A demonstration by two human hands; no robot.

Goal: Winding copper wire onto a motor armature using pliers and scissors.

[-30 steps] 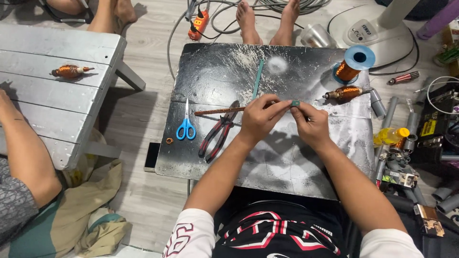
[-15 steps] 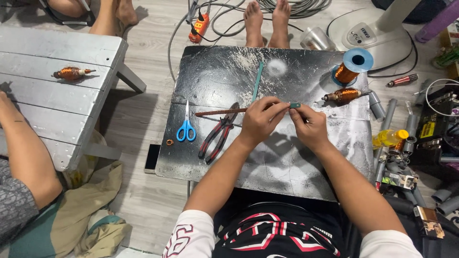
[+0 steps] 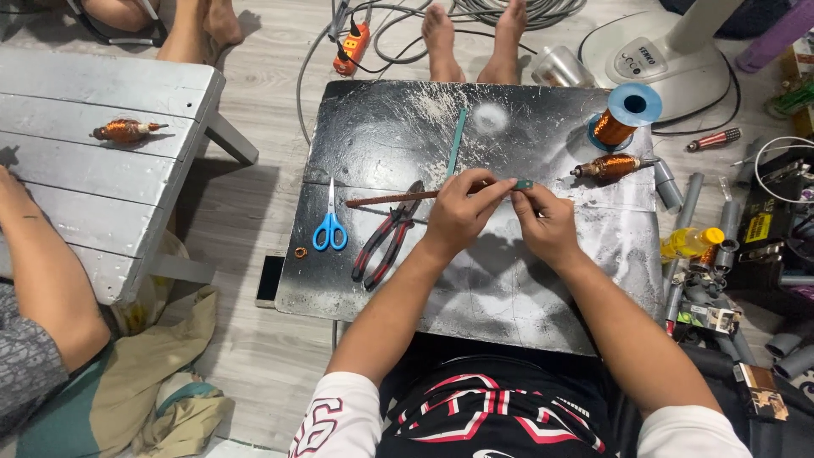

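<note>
Head view: one camera looking down on a black, scuffed metal desk (image 3: pixel 509 288) on a pale wood floor.
Left hand (image 3: pixel 462 212): fingers pinched on a small green strip (image 3: pixel 523 184), held just above the desk's middle.
Right hand (image 3: pixel 547 222): fingertips closed on the same small green strip from the right, touching the left hand's fingers.
Thin brown rod (image 3: pixel 390 199): runs left from under the left hand; whether the hand grips it cannot be told.
Red-and-black pliers (image 3: pixel 388 237): lying on the desk, just left of the left hand.
Blue-handled scissors (image 3: pixel 330 225): on the desk, left of the pliers.
Long green strip (image 3: pixel 457 142): on the far part of the desk, lying near-to-far.
Copper-wound armature (image 3: pixel 612 167): on the desk, right and far from the hands.
Blue spool of copper wire (image 3: pixel 623 114): at the far right corner, just beyond the armature.
Grey wooden bench (image 3: pixel 102 187): left, well apart from the desk, bearing a second copper-wound armature (image 3: pixel 127 130).
Another person's arm (image 3: pixel 42 271): at the near left, resting against the bench.
Bare feet (image 3: pixel 471 34): on the floor at the desk's far edge.
</note>
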